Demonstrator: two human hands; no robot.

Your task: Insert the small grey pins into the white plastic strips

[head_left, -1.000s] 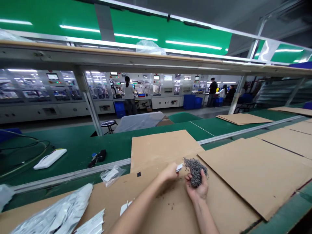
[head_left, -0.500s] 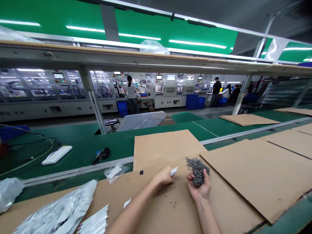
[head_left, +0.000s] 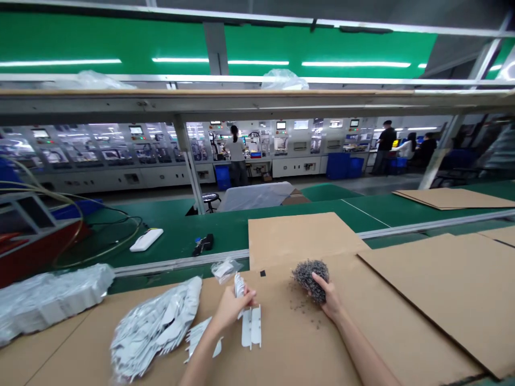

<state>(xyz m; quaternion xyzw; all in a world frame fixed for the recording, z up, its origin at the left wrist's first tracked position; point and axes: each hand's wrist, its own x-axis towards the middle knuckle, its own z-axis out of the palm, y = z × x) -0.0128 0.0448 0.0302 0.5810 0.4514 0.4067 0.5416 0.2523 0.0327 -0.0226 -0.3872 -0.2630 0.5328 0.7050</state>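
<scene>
My left hand is closed around a small stack of white flat plastic pieces. Just below it, white strips lie side by side on the cardboard sheet. To the right, my right hand grips a clump of tiny dark grey parts, its thumb over the clump. A few grey bits are scattered on the cardboard under that hand. Left of my left forearm, more white pieces lie in a loose pile beside a clear bag of white pieces.
A long wrapped bundle of white parts lies at the left. Behind are a small clear bag, black keys and a white device. Cardboard sheets are stacked at the right. People stand and sit at machines beyond.
The view has swung left. My right hand has turned from palm up under the grey clump to thumb over it. White strips now show on the cardboard below my left hand.
</scene>
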